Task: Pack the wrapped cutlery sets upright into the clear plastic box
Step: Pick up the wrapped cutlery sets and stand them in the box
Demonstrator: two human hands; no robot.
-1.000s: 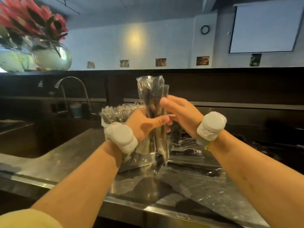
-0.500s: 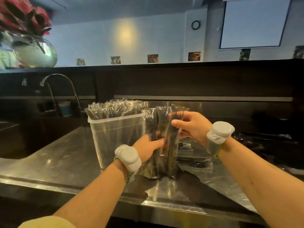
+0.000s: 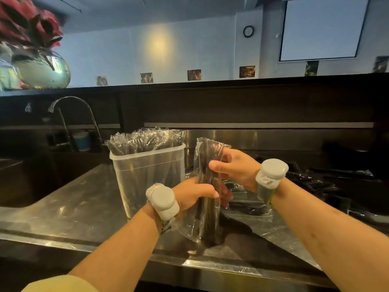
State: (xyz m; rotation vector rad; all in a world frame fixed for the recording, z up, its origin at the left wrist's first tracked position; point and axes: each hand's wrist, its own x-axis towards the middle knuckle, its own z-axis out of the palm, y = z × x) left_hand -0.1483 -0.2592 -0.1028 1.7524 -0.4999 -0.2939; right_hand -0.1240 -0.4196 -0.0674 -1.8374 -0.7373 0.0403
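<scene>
Squeezing tighter than a moment ago, your left hand (image 3: 193,197) and right hand (image 3: 235,167) are gripping the bundle of wrapped cutlery sets (image 3: 205,220), standing it on the counter (image 3: 73,207) just right of the clear plastic box (image 3: 147,171), probably squaring its ends for upright loading.

Upright wrapped cutlery sets (image 3: 145,141) crowd the mouth of the clear plastic box (image 3: 147,182), leaving hardly a gap. Bare counter (image 3: 80,199) lies open to its left; a gripped bundle (image 3: 204,159) stands just beside its right wall, loose packets (image 3: 303,182) strewn behind that
</scene>
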